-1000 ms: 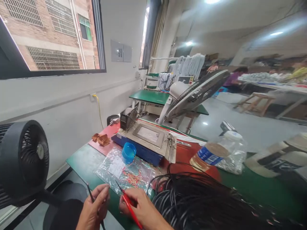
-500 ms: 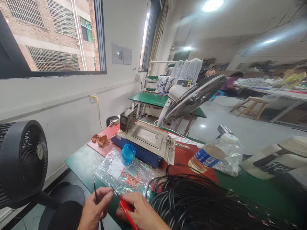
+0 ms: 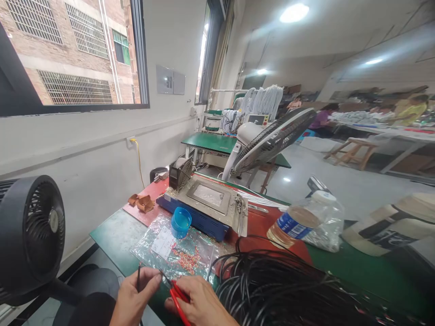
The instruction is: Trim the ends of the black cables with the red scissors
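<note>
In my left hand (image 3: pixel 137 292) a thin black cable (image 3: pixel 138 276) stands nearly upright, gripped between the fingers. Beside it, my right hand (image 3: pixel 199 296) is closed round the red handles of a pair of cutting pliers (image 3: pixel 178 299). The dark tips of the pliers point at the left thumb and fingertips; whether they touch anything there is too small to tell. Just beyond both hands lies a clear plastic bag (image 3: pixel 144 246) with many small orange-red pieces (image 3: pixel 188 260) on it. A blue cup (image 3: pixel 181 222) stands on the bag's far part.
A blue-sided solder pot (image 3: pixel 204 199) with a small fan sits behind the bag. Right of my hands is a heap of black cables (image 3: pixel 272 285), with a bottle of pale liquid (image 3: pixel 292 222) behind. A black fan (image 3: pixel 34 231) stands at left. People work far off.
The pliers' handles look spread a little wider and have tilted steeper. The cable in my left hand stands more upright, slightly lower. The view has shifted slightly.
</note>
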`<action>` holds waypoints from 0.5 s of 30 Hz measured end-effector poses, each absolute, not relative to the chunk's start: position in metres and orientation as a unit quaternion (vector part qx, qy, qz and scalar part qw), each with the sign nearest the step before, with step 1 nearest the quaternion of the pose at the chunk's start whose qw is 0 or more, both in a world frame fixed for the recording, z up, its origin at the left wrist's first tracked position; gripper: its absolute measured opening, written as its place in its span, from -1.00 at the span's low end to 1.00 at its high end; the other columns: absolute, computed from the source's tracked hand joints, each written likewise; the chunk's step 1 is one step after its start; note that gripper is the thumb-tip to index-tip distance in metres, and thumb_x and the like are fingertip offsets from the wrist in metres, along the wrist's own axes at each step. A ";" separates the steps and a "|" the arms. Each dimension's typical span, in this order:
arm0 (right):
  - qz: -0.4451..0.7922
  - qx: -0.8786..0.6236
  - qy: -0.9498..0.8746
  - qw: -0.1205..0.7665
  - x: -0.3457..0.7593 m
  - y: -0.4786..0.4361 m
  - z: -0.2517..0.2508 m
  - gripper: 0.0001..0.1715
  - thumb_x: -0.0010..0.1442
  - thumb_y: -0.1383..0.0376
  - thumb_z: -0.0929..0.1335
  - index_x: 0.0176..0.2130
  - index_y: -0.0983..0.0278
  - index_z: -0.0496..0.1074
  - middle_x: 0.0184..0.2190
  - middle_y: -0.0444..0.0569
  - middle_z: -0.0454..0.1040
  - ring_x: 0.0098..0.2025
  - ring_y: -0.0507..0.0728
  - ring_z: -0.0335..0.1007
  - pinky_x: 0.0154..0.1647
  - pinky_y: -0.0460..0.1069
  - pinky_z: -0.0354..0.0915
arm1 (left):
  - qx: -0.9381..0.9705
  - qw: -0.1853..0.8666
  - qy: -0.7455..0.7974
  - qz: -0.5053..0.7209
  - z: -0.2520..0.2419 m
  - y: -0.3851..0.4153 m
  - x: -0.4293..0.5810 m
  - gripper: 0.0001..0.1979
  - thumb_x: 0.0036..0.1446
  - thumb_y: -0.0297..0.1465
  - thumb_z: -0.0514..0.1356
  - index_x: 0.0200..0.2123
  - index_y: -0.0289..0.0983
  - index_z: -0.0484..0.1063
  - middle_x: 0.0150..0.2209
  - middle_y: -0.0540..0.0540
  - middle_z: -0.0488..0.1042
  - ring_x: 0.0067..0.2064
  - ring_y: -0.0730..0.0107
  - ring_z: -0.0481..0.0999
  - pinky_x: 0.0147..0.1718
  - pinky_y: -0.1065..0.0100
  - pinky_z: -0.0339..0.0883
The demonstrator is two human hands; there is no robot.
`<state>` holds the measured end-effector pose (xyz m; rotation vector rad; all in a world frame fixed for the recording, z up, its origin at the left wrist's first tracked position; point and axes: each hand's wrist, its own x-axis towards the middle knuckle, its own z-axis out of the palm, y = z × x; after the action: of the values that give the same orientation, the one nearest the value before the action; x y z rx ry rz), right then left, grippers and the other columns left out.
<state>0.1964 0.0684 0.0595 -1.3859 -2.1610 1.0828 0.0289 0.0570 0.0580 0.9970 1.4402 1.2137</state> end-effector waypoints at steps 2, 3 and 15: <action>0.376 -0.487 -0.769 0.174 0.196 0.070 0.058 -0.58 -0.03 0.12 0.34 -0.64 0.29 0.11 -0.68 -0.25 0.05 -0.60 -0.08 -0.06 -0.59 -0.12 -0.20 | 0.389 0.502 0.599 0.487 0.059 0.059 0.031 -0.72 -0.25 -0.16 0.30 -0.57 -0.27 0.48 -0.69 0.06 0.34 -0.66 0.61 0.13 -0.65 0.51 0.07; 0.372 -0.485 -0.772 0.175 0.196 0.071 0.057 -0.59 -0.03 0.14 0.34 -0.64 0.29 0.10 -0.68 -0.25 0.05 -0.60 -0.08 -0.06 -0.59 -0.12 -0.19 | 0.378 0.513 0.602 0.482 0.058 0.059 0.031 -0.70 -0.25 -0.14 0.30 -0.57 -0.27 0.48 -0.71 0.09 0.28 -0.68 0.65 0.04 -0.69 0.52 -0.02; 0.400 -0.527 -0.727 0.182 0.194 0.075 0.049 -0.57 -0.12 0.25 0.36 -0.72 0.31 0.02 -0.73 -0.24 -0.06 -0.63 -0.09 -0.09 -0.62 -0.12 -0.22 | 0.350 0.535 0.592 0.490 0.045 0.069 0.031 -0.60 -0.36 -0.11 0.35 -0.58 -0.36 0.46 -0.72 0.03 0.29 -0.69 0.70 0.00 -0.70 0.52 -0.21</action>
<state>0.1939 0.0753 0.0485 -1.4882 -2.0534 1.1301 0.0314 0.0689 0.0453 0.8326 1.4110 1.1673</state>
